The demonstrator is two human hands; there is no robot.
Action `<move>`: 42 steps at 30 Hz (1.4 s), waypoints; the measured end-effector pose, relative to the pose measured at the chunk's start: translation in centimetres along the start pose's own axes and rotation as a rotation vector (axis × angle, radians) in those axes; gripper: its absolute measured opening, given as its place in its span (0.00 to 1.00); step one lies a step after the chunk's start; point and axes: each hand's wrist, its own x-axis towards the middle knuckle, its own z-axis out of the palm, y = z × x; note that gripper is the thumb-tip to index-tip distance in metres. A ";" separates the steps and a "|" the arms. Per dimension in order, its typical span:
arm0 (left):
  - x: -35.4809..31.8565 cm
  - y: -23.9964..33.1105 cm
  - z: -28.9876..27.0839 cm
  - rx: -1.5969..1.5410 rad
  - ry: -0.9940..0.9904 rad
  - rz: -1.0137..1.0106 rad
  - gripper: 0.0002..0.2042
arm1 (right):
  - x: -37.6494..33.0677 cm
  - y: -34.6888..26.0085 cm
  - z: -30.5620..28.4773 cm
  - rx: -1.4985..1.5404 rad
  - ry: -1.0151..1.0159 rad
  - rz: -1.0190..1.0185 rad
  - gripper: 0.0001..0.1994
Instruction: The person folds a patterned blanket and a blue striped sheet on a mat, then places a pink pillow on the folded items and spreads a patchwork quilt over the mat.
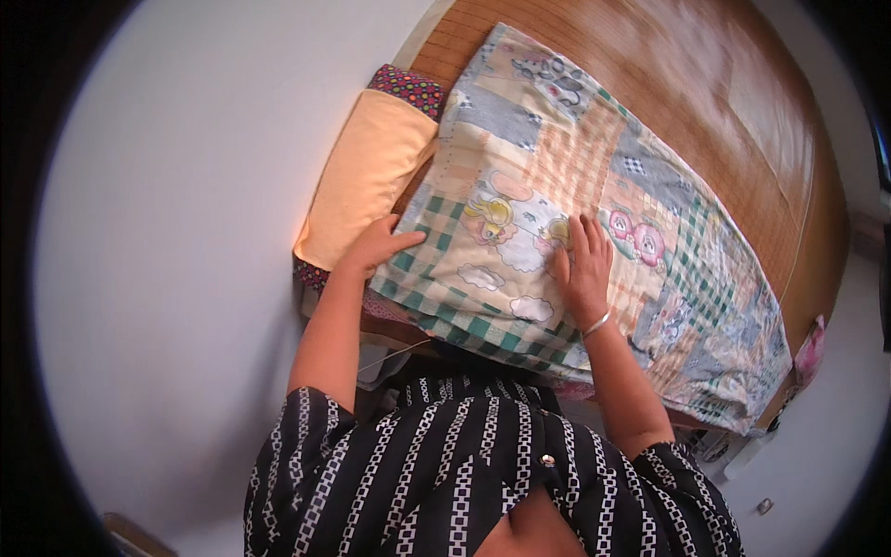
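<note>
A patchwork blanket (520, 172) with cartoon prints and green, orange and blue-grey checks lies spread over the bed. My right hand (587, 265), with a light bangle at its wrist, rests flat on the middle of the blanket, its fingers stretched out. At the blanket's left edge is my left hand (376, 246). Its thumb reaches over the cloth while its other fingers, partly hidden, lie near the gap beside the pillow (371, 172). This pillow is pale orange with dark, colourful dotted ends.
A brown woven mat (640, 56) covers the bed beyond the blanket. The white wall (167, 213) stands close on the left. At the bed's right corner hangs a pink cloth (810, 353). A thin cable (399, 351) runs below the near edge.
</note>
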 end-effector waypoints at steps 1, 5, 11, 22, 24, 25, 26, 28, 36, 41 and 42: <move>-0.3 0.2 -0.1 -0.049 -0.024 -0.001 0.25 | -1.6 0.4 -0.3 -0.056 0.016 0.013 0.24; -2.4 2.4 1.0 -0.380 -0.118 0.085 0.22 | -3.3 3.0 1.2 0.017 0.022 0.099 0.26; -6.3 6.2 4.2 -0.589 0.003 0.130 0.22 | -7.2 7.6 -2.7 0.049 0.109 0.085 0.26; -21.2 21.5 33.6 -0.463 -0.180 0.419 0.22 | -23.3 11.7 -3.7 0.442 0.040 -0.179 0.24; -20.2 23.9 41.7 -0.236 -0.286 0.538 0.20 | -22.6 15.5 -5.6 0.977 0.054 -0.009 0.21; -20.1 24.6 44.5 -0.058 -0.341 0.624 0.19 | -22.3 17.7 -6.6 1.182 0.068 0.122 0.21; -18.5 25.0 47.2 0.196 -0.320 0.659 0.19 | -22.2 21.7 -7.4 1.442 0.013 0.156 0.21; -17.1 22.4 52.6 0.428 -0.321 0.686 0.20 | -24.9 26.4 -13.9 2.014 -0.035 0.520 0.21; -8.4 2.9 68.7 0.872 -0.540 0.142 0.29 | -33.2 43.3 -6.4 1.780 0.284 0.757 0.20; -4.9 3.1 60.5 0.669 -0.158 0.454 0.20 | -33.5 43.7 -2.2 1.088 0.346 0.818 0.23; -3.8 3.5 57.3 0.648 0.048 0.617 0.18 | -33.0 43.3 -2.8 1.003 0.332 0.799 0.23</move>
